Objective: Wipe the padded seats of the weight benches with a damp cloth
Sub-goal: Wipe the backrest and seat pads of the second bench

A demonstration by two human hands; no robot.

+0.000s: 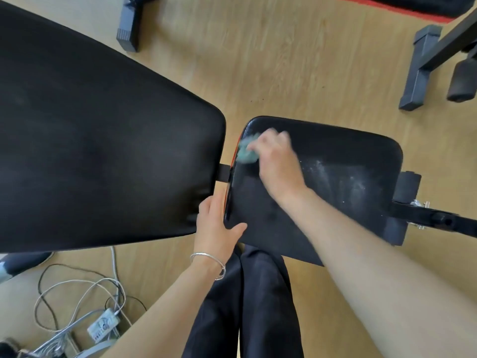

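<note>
A black padded seat (pixel 343 182) of a weight bench lies in the middle right, with white dusty streaks on its right half. My right hand (pixel 277 161) grips a green cloth (pixel 247 150) and presses it on the seat's far left corner; the hand is blurred. My left hand (pixel 215 224) holds the seat's near left edge, thumb on top of the pad and fingers in the gap. The large black backrest pad (pixel 98 140) fills the left of the view.
Wooden floor all around. A tangle of cables and a power adapter (pixel 103 325) lies at the lower left. Black frame legs stand at the top (pixel 129 27) and top right (pixel 418 71). A foam roller (pixel 406 187) sits at the seat's right end. My dark trouser legs are below.
</note>
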